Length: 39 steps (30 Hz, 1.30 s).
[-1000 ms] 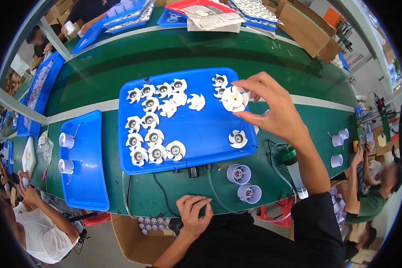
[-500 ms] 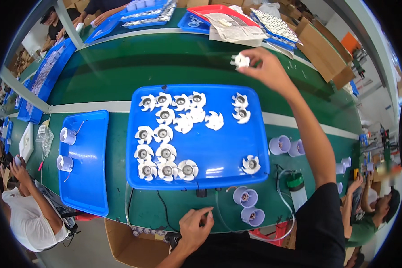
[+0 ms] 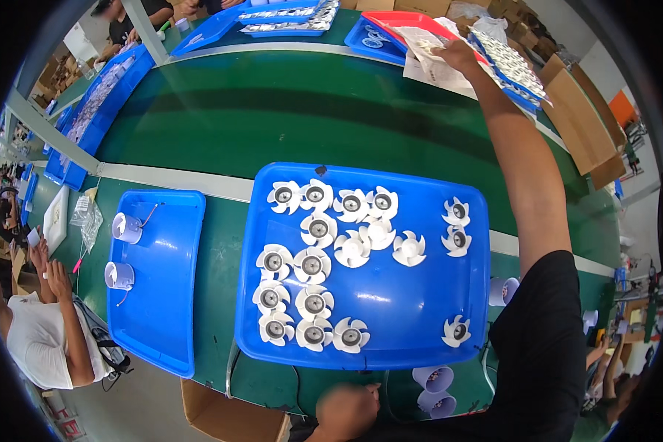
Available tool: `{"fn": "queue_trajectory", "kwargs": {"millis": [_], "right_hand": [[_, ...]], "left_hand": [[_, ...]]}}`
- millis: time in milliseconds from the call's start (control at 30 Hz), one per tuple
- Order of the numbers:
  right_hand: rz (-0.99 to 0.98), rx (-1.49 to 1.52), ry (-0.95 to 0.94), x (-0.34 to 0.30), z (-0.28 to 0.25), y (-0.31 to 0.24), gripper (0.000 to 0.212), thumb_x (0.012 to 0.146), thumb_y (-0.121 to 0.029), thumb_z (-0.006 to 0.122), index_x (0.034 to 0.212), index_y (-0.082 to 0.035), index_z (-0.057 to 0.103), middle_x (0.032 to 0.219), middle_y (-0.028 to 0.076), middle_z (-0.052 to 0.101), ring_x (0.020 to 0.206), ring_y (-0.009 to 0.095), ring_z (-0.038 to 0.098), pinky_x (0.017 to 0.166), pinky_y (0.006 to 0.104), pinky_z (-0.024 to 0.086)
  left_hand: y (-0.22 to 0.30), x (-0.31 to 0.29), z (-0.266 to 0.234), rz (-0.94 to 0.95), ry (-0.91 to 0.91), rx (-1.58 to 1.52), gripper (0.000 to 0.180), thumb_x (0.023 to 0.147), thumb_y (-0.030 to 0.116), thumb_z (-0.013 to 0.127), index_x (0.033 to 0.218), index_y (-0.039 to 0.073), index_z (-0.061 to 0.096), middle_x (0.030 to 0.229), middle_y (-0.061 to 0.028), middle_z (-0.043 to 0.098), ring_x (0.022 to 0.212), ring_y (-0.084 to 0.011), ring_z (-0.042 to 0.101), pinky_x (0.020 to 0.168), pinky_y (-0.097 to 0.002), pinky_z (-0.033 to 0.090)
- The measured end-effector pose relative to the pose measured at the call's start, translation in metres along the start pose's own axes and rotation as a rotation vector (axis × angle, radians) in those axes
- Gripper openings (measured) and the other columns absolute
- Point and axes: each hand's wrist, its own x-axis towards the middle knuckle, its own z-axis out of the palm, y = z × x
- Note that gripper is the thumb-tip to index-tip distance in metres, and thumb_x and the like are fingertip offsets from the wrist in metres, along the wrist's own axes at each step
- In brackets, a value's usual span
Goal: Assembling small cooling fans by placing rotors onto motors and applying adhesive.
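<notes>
My right arm stretches far forward, and my right hand (image 3: 457, 54) is over the paper (image 3: 431, 68) on the red tray (image 3: 392, 20) at the back right. Its fingers point down at the paper; whether they grip anything does not show. Blurred, my left hand (image 3: 346, 409) rests low near the table's front edge, below the large blue tray (image 3: 420, 317). In that tray lie several white fan wheels (image 3: 314, 302), most with their grey hub facing up. A few, like one fan wheel (image 3: 409, 249), lie with the plain white side up.
Left of it, a smaller blue tray (image 3: 155, 295) holds two pale cups (image 3: 119, 275) with wires. More lilac cups (image 3: 433, 379) stand by the front edge. A white shelf post (image 3: 51, 136) rises at the left. Co-workers sit at both sides; one wears a white shirt (image 3: 40, 339).
My right hand has moved forward and right, from above the green table to the paper; the white fan wheel it held no longer shows. The whole view has shifted.
</notes>
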Motion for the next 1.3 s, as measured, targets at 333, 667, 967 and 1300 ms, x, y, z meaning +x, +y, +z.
{"fn": "queue_trajectory", "kwargs": {"millis": [333,667,967,1300], "right_hand": [[-0.084,0.000,0.160,-0.034,-0.003,0.025,0.044,0.091,-0.050,0.060,0.105,-0.010,0.073,0.104,0.019,0.071,0.101,0.035,0.066,0.088,0.0401,0.050],[-0.412,0.292,-0.047,-0.255,-0.103,-0.026,0.025,0.094,-0.024,0.064,0.108,-0.004,0.068,0.098,0.007,0.070,0.089,0.015,0.064,0.080,0.0308,0.052],[-0.839,-0.036,0.115,-0.437,-0.100,-0.112,0.018,0.078,-0.012,0.073,0.093,-0.005,0.067,0.091,0.010,0.060,0.088,0.028,0.062,0.077,0.0391,0.052],[-0.722,-0.376,0.092,-0.432,-0.086,-0.112,0.011,0.075,-0.005,0.063,0.083,0.001,0.068,0.105,0.017,0.066,0.100,0.028,0.062,0.085,0.0378,0.052]], "left_hand": [[-0.006,-0.017,-0.003,-0.062,-0.138,0.060,0.029,0.076,0.013,0.079,0.103,0.008,0.069,0.094,-0.0133,0.067,0.079,-0.0307,0.062,0.067,-0.0407,0.051],[-0.011,-0.005,0.002,0.057,-0.074,0.045,0.019,0.079,0.008,0.074,0.098,0.010,0.071,0.068,-0.0023,0.058,0.059,-0.0204,0.054,0.052,-0.0335,0.042],[0.010,-0.010,0.004,0.097,-0.027,-0.144,0.026,0.078,0.003,0.073,0.104,0.006,0.068,0.079,-0.0059,0.062,0.074,-0.0238,0.057,0.067,-0.0356,0.046],[0.054,-0.040,0.046,0.248,-0.325,-0.115,0.069,0.078,0.035,0.079,0.133,0.005,0.051,0.130,-0.0114,0.052,0.119,-0.0328,0.045,0.097,-0.0444,0.037]]}}
